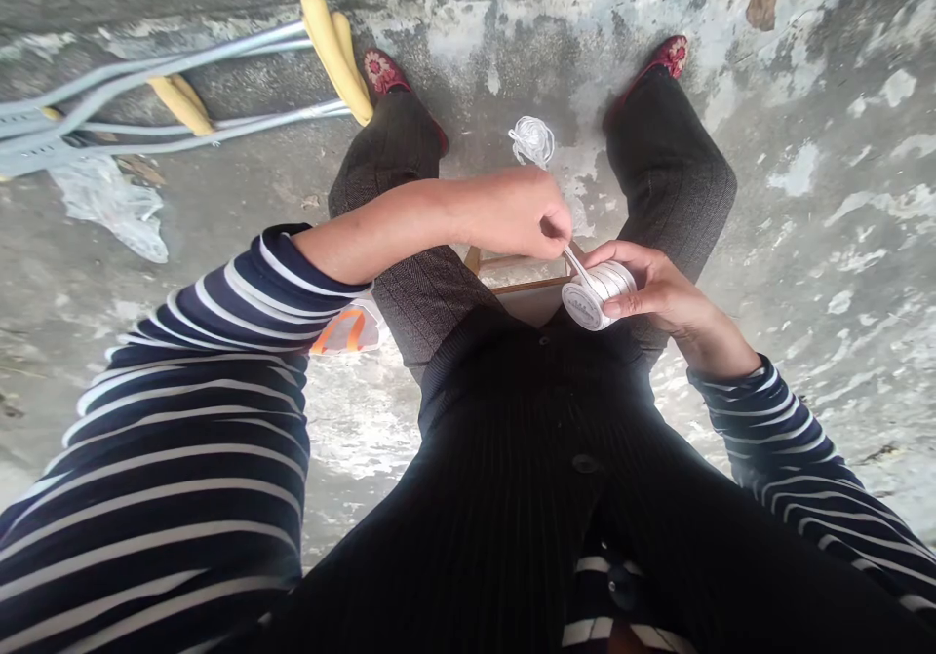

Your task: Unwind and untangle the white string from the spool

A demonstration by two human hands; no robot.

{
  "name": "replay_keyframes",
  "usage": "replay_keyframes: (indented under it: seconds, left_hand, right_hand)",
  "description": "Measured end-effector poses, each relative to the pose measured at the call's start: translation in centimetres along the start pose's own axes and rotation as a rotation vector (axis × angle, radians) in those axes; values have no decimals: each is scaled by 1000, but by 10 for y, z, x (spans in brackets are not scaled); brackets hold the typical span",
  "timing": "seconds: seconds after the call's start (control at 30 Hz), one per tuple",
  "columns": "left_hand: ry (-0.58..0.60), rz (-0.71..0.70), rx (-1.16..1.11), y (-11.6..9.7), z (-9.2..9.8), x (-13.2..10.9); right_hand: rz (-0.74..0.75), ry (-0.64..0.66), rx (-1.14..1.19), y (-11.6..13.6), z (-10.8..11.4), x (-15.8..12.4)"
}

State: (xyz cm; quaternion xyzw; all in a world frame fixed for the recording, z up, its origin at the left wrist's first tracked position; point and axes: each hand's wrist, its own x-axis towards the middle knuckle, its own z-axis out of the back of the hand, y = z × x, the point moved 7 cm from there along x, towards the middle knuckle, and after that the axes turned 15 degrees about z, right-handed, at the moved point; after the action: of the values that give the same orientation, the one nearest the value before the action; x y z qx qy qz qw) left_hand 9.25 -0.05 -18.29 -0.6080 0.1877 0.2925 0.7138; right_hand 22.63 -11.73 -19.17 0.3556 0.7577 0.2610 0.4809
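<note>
I sit on a low wooden stool point(512, 274) and look down at my lap. My right hand point(658, 288) is wrapped around a white spool of flat elastic band point(596, 293), holding it above my knees. My left hand point(519, 211) reaches across and pinches the loose end of the band point(574, 259) where it leaves the spool. A small tangled heap of white band point(531, 139) lies on the concrete floor between my feet.
A pair of grey crutches with yellow pads point(182, 98) lies on the floor at the upper left. A crumpled clear plastic bag point(109, 206) sits below them. My red patterned shoes point(380, 69) rest on stained concrete. An orange and white thing point(343, 330) shows under my left elbow.
</note>
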Motion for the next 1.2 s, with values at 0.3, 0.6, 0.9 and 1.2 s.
replay_keyframes:
  seconds: [0.3, 0.6, 0.9, 1.2]
  left_hand:
    - [-30, -22, -137, 10, -18, 6]
    - [101, 82, -398, 27, -18, 3]
    - [201, 73, -182, 25, -5, 5]
    - [76, 117, -247, 16, -2, 3]
  right_hand:
    - [128, 6, 78, 4, -6, -3]
    - [157, -17, 31, 6, -4, -6]
    - [99, -34, 48, -5, 3, -9]
    - [106, -72, 46, -3, 8, -8]
